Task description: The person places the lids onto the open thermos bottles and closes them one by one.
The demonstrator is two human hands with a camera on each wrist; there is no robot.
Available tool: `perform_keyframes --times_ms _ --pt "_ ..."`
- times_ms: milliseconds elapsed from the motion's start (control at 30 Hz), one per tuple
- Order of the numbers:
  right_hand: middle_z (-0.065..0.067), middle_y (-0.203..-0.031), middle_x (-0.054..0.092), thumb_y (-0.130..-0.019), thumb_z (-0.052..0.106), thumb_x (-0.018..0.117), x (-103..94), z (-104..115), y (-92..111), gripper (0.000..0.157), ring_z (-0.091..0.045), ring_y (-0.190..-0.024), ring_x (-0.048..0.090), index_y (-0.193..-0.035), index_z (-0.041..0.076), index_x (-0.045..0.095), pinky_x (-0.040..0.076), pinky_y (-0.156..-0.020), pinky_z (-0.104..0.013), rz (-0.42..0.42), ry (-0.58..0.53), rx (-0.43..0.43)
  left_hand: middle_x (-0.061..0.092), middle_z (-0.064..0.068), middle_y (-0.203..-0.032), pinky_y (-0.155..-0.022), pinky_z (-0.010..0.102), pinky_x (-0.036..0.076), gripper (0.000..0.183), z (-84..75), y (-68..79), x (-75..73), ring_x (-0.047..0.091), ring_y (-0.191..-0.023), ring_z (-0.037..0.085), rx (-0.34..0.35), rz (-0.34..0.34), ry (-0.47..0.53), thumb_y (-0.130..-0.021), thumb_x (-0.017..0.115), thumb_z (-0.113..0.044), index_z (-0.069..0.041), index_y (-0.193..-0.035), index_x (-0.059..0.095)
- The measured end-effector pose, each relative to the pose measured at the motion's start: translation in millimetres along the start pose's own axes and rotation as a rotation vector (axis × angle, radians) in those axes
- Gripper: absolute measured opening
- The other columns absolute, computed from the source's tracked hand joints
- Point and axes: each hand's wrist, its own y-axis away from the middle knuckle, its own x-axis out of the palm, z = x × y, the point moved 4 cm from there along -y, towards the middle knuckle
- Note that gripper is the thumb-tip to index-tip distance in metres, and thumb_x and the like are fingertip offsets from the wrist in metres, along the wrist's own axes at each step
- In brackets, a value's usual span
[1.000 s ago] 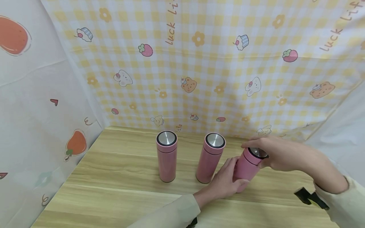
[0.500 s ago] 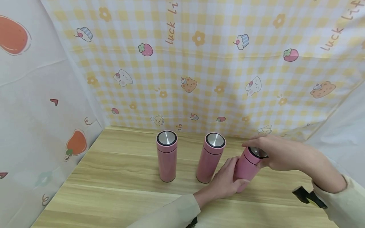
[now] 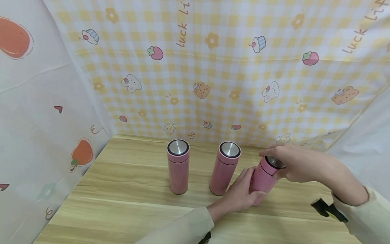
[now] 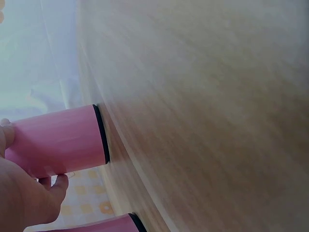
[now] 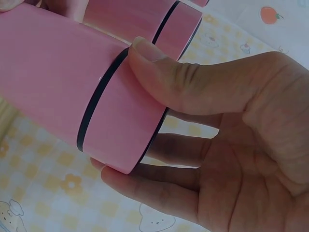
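Observation:
Three pink thermos flasks with silver-topped lids stand in a row on the wooden table. My left hand (image 3: 242, 195) grips the body of the rightmost flask (image 3: 262, 179), low down, with the thumb on the near side. From above, my right hand (image 3: 294, 162) holds that flask's lid (image 5: 125, 113), thumb on one side and fingers on the other. In the left wrist view the black-rimmed base of this flask (image 4: 63, 140) meets the tabletop. Left of my left hand stands the middle flask (image 3: 223, 171), and farther left the third flask (image 3: 178, 173).
The wooden table (image 3: 128, 183) runs back to a yellow checked cloth (image 3: 225, 74) with cartoon prints. A white printed cloth (image 3: 36, 101) hangs at the left, and another pale cloth (image 3: 362, 135) at the right.
My right hand has turned very slightly on the lid, and its wrist has shifted a little leftward. My left hand and all three flasks stay in place.

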Motion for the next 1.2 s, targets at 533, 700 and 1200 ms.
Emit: perform_keyframes --times_ms 533,700,1200 --pt "-0.016 -0.131 0.063 -0.079 0.005 0.084 1.4 1.1 -1.6 0.058 -0.032 -0.112 0.062 -0.133 0.0 0.063 0.054 -0.084 -0.048 0.027 -0.002 0.023 0.045 -0.007 -0.139 -0.097 0.028 0.048 0.07 -0.9 2.0 -0.4 0.049 -0.121 0.004 -0.016 0.0 -0.005 -0.097 0.07 -0.037 -0.022 -0.155 0.033" --pt "-0.016 -0.129 0.063 -0.079 0.003 0.083 1.4 1.1 -2.5 0.057 -0.018 -0.095 0.06 -0.133 -0.002 0.063 0.052 -0.074 -0.037 0.021 -0.007 0.013 0.046 -0.007 -0.137 -0.095 0.028 0.049 0.07 -1.0 1.9 -1.2 0.05 -0.119 0.003 -0.019 0.002 -0.009 -0.097 0.071 -0.037 -0.023 -0.155 0.033" --pt "-0.027 -0.134 0.058 -0.077 -0.006 0.083 8.2 -1.1 6.9 0.066 -0.039 -0.11 0.064 -0.139 -0.003 0.059 0.057 -0.084 -0.047 -0.104 0.058 -0.043 0.042 -0.005 -0.15 -0.105 0.031 0.044 0.079 -2.6 0.7 -6.8 0.045 -0.13 0.006 -0.015 0.035 -0.033 -0.099 0.066 -0.041 -0.022 -0.161 0.02"
